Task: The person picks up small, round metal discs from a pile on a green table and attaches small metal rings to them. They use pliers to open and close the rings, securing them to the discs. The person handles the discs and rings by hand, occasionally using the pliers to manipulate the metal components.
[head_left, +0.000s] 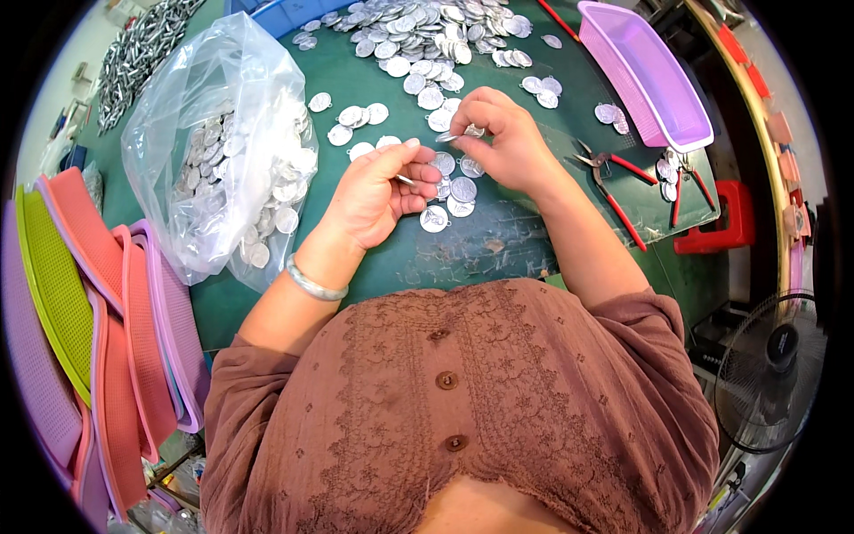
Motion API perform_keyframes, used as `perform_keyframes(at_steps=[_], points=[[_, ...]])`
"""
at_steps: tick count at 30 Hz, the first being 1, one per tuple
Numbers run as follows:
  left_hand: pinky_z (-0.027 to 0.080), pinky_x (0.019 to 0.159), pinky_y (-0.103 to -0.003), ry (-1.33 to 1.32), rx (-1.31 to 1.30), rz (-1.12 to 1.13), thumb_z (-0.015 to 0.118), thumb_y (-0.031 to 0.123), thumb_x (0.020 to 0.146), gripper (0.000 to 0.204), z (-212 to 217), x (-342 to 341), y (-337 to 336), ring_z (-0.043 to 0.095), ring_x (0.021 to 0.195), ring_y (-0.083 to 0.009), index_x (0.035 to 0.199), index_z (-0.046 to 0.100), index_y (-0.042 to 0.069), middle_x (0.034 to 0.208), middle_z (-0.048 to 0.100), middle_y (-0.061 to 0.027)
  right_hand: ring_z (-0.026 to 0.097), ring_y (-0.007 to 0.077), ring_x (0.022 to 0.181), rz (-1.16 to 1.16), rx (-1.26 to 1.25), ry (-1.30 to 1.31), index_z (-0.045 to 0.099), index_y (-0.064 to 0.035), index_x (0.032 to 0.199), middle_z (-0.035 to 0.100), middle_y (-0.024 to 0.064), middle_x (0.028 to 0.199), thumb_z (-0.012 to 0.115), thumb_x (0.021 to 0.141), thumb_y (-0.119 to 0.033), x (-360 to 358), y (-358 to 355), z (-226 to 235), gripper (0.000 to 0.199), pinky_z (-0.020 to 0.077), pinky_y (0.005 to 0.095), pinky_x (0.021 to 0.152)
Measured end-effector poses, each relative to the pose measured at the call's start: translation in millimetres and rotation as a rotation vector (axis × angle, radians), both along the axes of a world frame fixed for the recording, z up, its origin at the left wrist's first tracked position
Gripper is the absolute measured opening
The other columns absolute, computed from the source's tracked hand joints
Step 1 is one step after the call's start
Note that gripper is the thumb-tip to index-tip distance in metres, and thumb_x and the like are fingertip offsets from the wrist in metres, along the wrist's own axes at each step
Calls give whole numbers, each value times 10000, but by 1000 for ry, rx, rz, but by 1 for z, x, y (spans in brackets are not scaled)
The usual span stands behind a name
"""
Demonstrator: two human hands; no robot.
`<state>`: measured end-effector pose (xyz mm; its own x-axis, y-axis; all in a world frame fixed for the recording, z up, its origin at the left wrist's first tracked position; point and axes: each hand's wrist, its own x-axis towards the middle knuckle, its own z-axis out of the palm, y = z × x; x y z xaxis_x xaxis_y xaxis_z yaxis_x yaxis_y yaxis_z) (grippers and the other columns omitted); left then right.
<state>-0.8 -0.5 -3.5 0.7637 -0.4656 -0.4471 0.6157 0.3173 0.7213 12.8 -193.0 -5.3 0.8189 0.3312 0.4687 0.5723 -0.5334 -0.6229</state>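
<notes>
**Head view: two hands working silver medallions over a green desk**

Head view is showing the right hand (500,133) pinching a small silver medallion (461,133) between thumb and fingertips, with the fingers closing tight on its edge. The left hand (378,191) is curling shut around a thin metal pin (405,180), whose tip is poking out toward the right hand. Just below and between both hands, a small cluster of loose medallions (452,198) is lying flat on the green desk (374,267). A silver bangle (311,283) is sitting on the left wrist. To the left, a clear plastic bag (222,142) full of medallions is slumping on the desk. A big heap of medallions (427,31) is spreading across the far side. Red-handled pliers (614,191) are lying to the right of the right forearm, near a purple plastic basket (645,71). Stacked coloured baskets (98,329) are leaning at the far left.
</notes>
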Motion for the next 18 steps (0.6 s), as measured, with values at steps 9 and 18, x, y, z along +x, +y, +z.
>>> perform_keyframes(at_steps=[9,18], points=[[398,484,-192,-116,58,87,534,95,813,64,1,-3,-3,521,564,-98,826,550,35,709,584,-57,514,120,733,104,348,196,553,-33,862,530,23,793,565,686,28,-8,11,6,187,427,232,618],[400,492,-181,-226,128,89,536,95,812,86,0,-6,-5,524,568,-86,865,561,32,718,599,-55,488,59,578,105,552,712,565,10,890,556,10,682,542,805,-110,-8,7,10,149,400,185,529]])
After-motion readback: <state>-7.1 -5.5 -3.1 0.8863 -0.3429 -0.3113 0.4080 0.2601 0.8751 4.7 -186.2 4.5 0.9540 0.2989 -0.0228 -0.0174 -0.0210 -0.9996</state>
